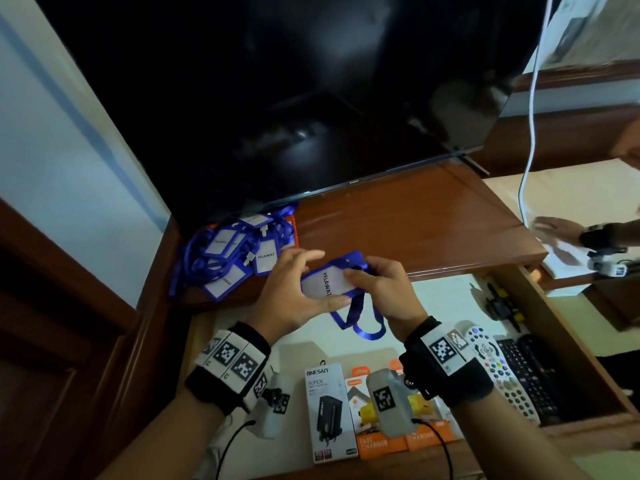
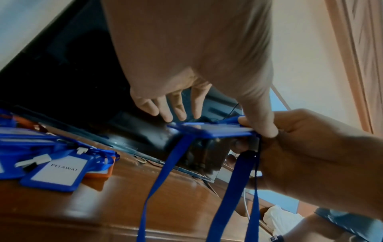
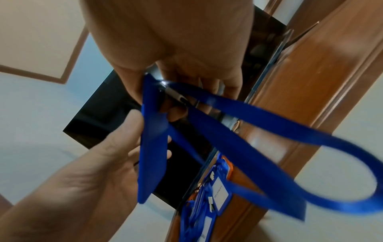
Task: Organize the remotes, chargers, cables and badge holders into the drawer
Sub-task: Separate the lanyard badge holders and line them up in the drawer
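A blue badge holder [image 1: 323, 285] with a white "PELAWAT" card hangs over the open drawer [image 1: 568, 327], held in both hands. My left hand [image 1: 329, 277] spans it, thumb along the near edge and fingers arched over the far edge. My right hand [image 1: 360, 275] pinches the end where the lanyard [image 1: 363, 323] clips on. The strap dangles in loops. In the left wrist view the holder [image 2: 207, 129] shows edge-on; in the right wrist view it [image 3: 151, 147] stands upright with the lanyard [image 3: 269, 131] trailing. A pile of blue badge holders [image 1: 235, 254] lies on the cabinet top.
In the drawer lie a black-and-white charger box [image 1: 329, 410], orange charger boxes [image 1: 374, 441], a white remote [image 1: 498, 368], black remotes [image 1: 533, 379] and black-and-yellow cables [image 1: 502, 303]. A TV [image 1: 311, 98] stands behind. A white cable [image 1: 530, 133] hangs at right, near another person's hand [image 1: 561, 233].
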`<state>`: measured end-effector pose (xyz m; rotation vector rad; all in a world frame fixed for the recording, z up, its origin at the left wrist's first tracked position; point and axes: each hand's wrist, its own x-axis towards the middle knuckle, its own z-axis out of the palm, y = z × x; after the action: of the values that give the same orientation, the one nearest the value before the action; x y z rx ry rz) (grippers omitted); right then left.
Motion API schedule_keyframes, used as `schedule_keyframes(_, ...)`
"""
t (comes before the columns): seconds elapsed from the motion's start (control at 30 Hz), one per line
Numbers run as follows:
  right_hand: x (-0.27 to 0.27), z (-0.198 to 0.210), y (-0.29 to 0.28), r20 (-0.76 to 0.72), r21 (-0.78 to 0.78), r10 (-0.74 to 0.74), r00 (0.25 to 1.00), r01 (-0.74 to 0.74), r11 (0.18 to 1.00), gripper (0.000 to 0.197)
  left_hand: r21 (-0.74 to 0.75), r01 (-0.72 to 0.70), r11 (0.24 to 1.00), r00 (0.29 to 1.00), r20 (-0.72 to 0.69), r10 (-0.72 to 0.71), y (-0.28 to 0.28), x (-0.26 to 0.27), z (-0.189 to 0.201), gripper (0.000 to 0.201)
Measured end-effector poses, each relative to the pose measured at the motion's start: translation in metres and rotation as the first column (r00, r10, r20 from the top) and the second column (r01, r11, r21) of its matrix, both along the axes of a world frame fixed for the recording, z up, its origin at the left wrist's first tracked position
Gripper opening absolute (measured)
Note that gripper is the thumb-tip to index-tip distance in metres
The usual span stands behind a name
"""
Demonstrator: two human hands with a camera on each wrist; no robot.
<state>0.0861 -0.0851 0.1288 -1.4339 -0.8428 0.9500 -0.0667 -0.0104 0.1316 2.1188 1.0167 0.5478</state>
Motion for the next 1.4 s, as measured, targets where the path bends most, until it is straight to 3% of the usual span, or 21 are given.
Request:
schedule_keyframes(0.23, -0.006, -0.011, -0.014, -0.175, -0.051, -0.089, 0.981, 0.081, 0.995, 0.021, -0.218, -0.137, 0.966, 0.989, 0.030, 0.147, -0.018, 0.000, -0.020, 0.083)
schedule_keyframes(0.47, -0.007, -0.024, -0.020, -0.255, -0.085, -0.196, 0.947, 0.180, 0.980, 0.024, -0.441, -0.003, 0.897, 0.996, 0.078, 0.042, -0.018, -0.004, -0.022, 0.031)
schedule_keyframes(0.57, 0.008, -0.035, -0.021, -0.185, -0.161, -0.344, 0.921, 0.317, 0.935, 0.026, -0.365, 0.001, 0.931, 1.000, 0.023, 0.007, -0.009, -0.014, -0.017, 0.012)
schedule_keyframes(0.67, 0.027, -0.047, -0.022, -0.032, -0.278, -0.452, 0.892, 0.426, 0.861, 0.015, -0.298, -0.038, 0.954, 0.998, 0.036, 0.051, -0.002, -0.026, -0.007, 0.012)
schedule_keyframes(0.7, 0.031, -0.049, -0.022, 0.069, -0.335, -0.446, 0.893, 0.441, 0.832, 0.019, -0.271, -0.056, 0.961, 0.997, 0.035, 0.068, 0.001, -0.029, -0.003, 0.014)
schedule_keyframes(0.77, 0.029, -0.047, -0.021, 0.238, -0.379, -0.380, 0.894, 0.445, 0.811, 0.050, -0.213, -0.058, 0.975, 0.997, 0.035, 0.067, 0.003, -0.032, 0.006, 0.012)
schedule_keyframes(0.83, 0.019, -0.034, -0.022, 0.220, -0.198, -0.279, 0.935, 0.323, 0.926, 0.067, -0.164, -0.033, 0.986, 0.999, 0.034, 0.039, 0.005, -0.030, 0.016, 0.007)
schedule_keyframes(0.9, 0.006, -0.019, -0.022, 0.135, 0.002, -0.045, 0.990, 0.045, 0.999, 0.068, -0.151, -0.008, 0.989, 0.999, 0.049, 0.016, 0.006, -0.026, 0.026, 0.019)
schedule_keyframes(1.0, -0.005, -0.006, -0.016, 0.031, 0.092, 0.203, 0.979, -0.205, 0.974, 0.048, -0.136, 0.030, 0.990, 0.992, 0.125, -0.013, 0.006, -0.024, 0.039, 0.029)
schedule_keyframes(1.1, -0.004, 0.000, -0.011, 0.026, 0.139, 0.211, 0.977, -0.213, 0.967, 0.025, -0.162, 0.003, 0.987, 0.977, 0.212, 0.032, 0.007, -0.031, 0.044, 0.027)
schedule_keyframes(1.2, -0.001, -0.002, -0.011, -0.016, 0.137, 0.163, 0.986, -0.160, 0.978, 0.043, -0.191, -0.079, 0.978, 0.940, 0.313, 0.137, 0.009, -0.042, 0.038, 0.020)
schedule_keyframes(1.27, -0.001, -0.001, -0.011, -0.050, 0.150, 0.138, 0.989, -0.129, 0.980, 0.036, -0.232, -0.128, 0.964, 0.914, 0.350, 0.205, 0.009, -0.045, 0.032, 0.010)
schedule_keyframes(1.4, -0.012, 0.002, -0.007, -0.087, 0.180, 0.065, 0.994, -0.049, 0.983, 0.024, -0.346, -0.201, 0.917, 0.837, 0.425, 0.344, 0.001, -0.039, 0.022, 0.018)
